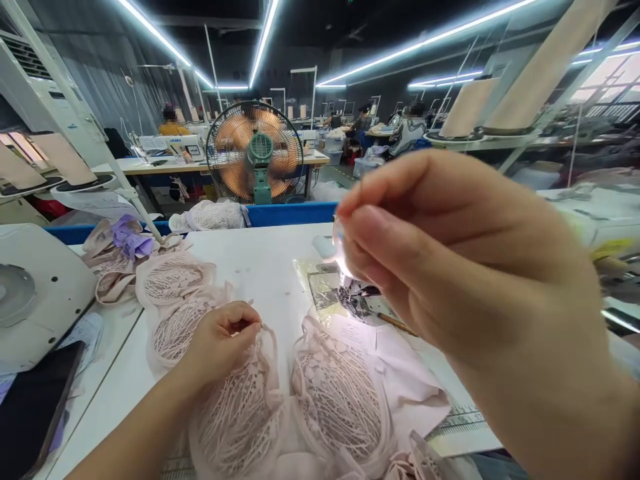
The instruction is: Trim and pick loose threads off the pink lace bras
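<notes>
A pale pink lace bra lies on the white sewing table, its cups side by side in front of me. My left hand pinches the top edge of the left cup, where a narrow strap end loops out from the fingers. Close to the camera, my right hand is raised with thumb and forefinger pressed together; whatever sits between them is too small to make out. Behind it, the lit needle area of a sewing machine is partly hidden. A second lace bra rests to the left.
A black phone and a white machine housing are at the left. Purple and pink straps pile near the back. A large fan stands beyond the blue table edge. Thread cones hang over the right side.
</notes>
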`<state>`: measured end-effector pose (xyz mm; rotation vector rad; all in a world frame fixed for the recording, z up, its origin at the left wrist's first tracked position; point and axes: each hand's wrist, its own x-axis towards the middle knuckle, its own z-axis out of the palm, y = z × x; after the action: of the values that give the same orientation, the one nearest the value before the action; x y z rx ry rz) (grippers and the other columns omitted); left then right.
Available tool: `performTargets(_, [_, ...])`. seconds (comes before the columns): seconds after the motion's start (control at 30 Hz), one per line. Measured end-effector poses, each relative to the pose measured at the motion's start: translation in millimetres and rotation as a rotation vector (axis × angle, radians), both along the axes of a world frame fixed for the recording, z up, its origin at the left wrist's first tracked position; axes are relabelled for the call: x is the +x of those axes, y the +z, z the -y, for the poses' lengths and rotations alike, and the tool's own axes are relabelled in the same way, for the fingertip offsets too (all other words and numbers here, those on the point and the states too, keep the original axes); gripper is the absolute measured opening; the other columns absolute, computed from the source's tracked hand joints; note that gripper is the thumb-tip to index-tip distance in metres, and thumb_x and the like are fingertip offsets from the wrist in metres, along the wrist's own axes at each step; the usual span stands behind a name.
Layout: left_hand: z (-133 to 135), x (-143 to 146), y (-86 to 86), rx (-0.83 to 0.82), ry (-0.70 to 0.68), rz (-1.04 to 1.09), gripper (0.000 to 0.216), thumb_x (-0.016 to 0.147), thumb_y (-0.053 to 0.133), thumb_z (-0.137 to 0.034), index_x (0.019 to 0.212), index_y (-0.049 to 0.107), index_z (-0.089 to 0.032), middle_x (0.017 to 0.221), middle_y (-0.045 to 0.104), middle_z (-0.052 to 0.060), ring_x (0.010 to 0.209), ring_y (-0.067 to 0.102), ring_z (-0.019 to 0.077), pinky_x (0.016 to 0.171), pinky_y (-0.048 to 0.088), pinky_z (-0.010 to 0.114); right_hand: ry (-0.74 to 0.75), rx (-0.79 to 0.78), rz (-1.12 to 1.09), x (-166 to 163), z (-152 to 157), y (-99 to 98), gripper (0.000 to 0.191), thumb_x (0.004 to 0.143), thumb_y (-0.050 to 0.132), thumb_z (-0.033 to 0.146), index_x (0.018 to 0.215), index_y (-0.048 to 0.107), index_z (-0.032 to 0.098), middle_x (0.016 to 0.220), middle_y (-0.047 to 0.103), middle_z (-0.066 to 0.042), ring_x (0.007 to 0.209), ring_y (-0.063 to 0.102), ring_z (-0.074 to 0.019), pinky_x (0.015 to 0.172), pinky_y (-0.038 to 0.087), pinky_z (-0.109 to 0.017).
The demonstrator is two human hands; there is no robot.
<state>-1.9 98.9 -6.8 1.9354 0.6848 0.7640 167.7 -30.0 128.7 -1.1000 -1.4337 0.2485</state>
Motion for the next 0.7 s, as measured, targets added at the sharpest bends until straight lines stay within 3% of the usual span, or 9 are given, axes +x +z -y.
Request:
performTargets(0.2, [3,-4,3.3,-0.097,-0.147,-0.011,0.011,0.069,0.056,-0.014,0.062,0.064,-0.016,0.071,0.058,0.004,0.066,0.054,0.0136,0.055,0.043,0.023,0.033,0.252,0.202,-32,-29,38.6,0.037,0.093,0.021,0.028,0.074,0.051,0.017,0.065,0.043,0.004,0.051,0.046,-0.0031,0.048,0.037,-0.016])
performTargets(0.33, [3,-4,1.6,-0.118,-0.101,0.009,0.010,0.067,0.056,-0.013,0.062,0.064,-0.015,0.074,0.057,0.005,0.068,0.054,0.0135,0.059,0.043,0.024,-0.006,0.278,0.320,-34,-27,36.6,0.021,0.090,0.036,0.014,0.076,0.051,0.020,0.064,0.045,0.004,0.054,0.048,-0.0059,0.050,0.040,-0.017])
performTargets(0.43, [2,-3,-0.8,-0.087,-0.032,0.029,0.010,0.066,0.055,-0.011,0.060,0.063,-0.015,0.073,0.055,0.003,0.066,0.052,0.0116,0.061,0.042,0.023,-0.024,0.144,0.267,-25,-19,8.6,0.013,0.086,0.046,0.011,0.080,0.050,0.022,0.066,0.048,0.003,0.055,0.048,-0.0083,0.047,0.039,-0.019])
performTargets(0.6, [-1,-3,-3.4,-0.103,0.015,0.022,0.009,0.065,0.055,-0.012,0.061,0.062,-0.015,0.071,0.053,0.002,0.065,0.050,0.0112,0.058,0.039,0.022,0.065,-0.152,0.151,-9,-11,-64.9,0.010,0.085,0.046,0.017,0.086,0.050,0.026,0.072,0.050,0.001,0.062,0.049,-0.0122,0.048,0.037,-0.022])
performTargets(0.7, [-2,-2,-4.3,-0.100,0.066,0.018,0.008,0.065,0.055,-0.013,0.060,0.061,-0.014,0.069,0.052,0.001,0.065,0.049,0.0114,0.060,0.038,0.023,0.068,-0.406,0.066,-5,-13,-104.4,0.007,0.085,0.045,0.025,0.086,0.052,0.023,0.069,0.051,0.001,0.061,0.048,-0.0143,0.050,0.037,-0.025])
